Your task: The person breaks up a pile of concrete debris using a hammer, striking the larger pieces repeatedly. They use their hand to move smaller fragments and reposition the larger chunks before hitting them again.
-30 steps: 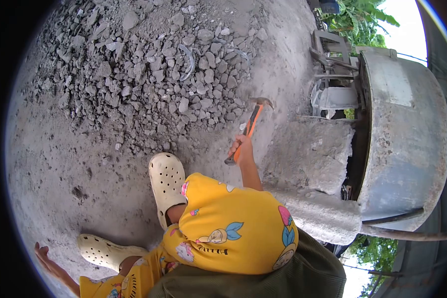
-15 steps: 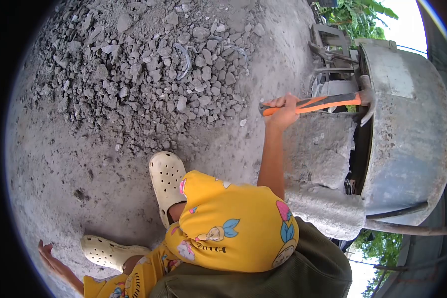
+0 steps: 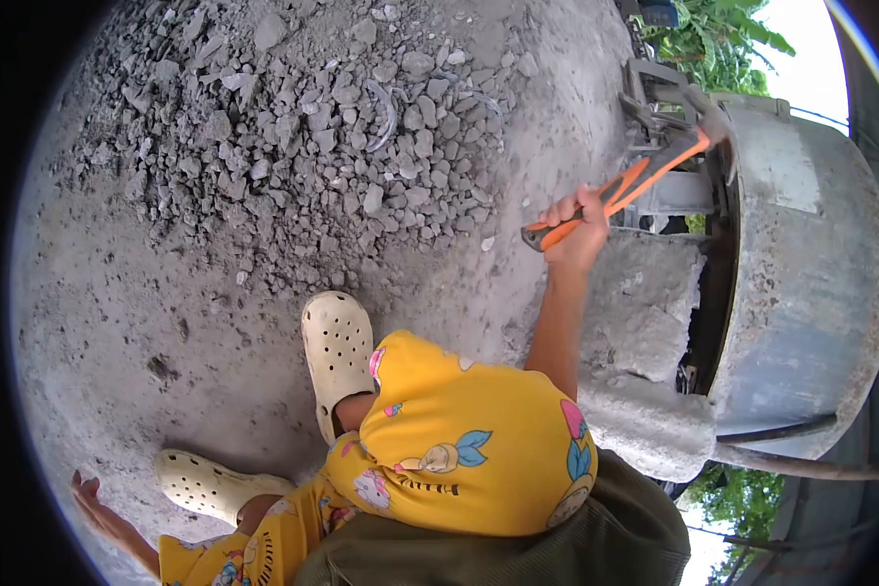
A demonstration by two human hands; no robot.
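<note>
My right hand [image 3: 578,230] is closed around the black and orange handle of a hammer [image 3: 645,186]. The hammer's head is blurred and lies close to the rim of a large, rusty grey metal drum [image 3: 801,264]. Below the handle is a rough, cement-crusted block [image 3: 645,298], which my right hand does not touch. At the lower left, my left hand [image 3: 103,513] is held out over the ground with its fingers extended and nothing in it.
Broken grey rubble [image 3: 293,146] covers the ground at the upper left. Two cream clogs [image 3: 337,342] are on my feet. A rounded crusted piece [image 3: 645,420] and metal bars [image 3: 811,464] are beside the drum. Metal frames [image 3: 654,83] stand at the upper right.
The hammer's head has swung upward in the picture, and its handle is now more slanted. My right hand has shifted slightly right, still gripping it. The view has shifted a little.
</note>
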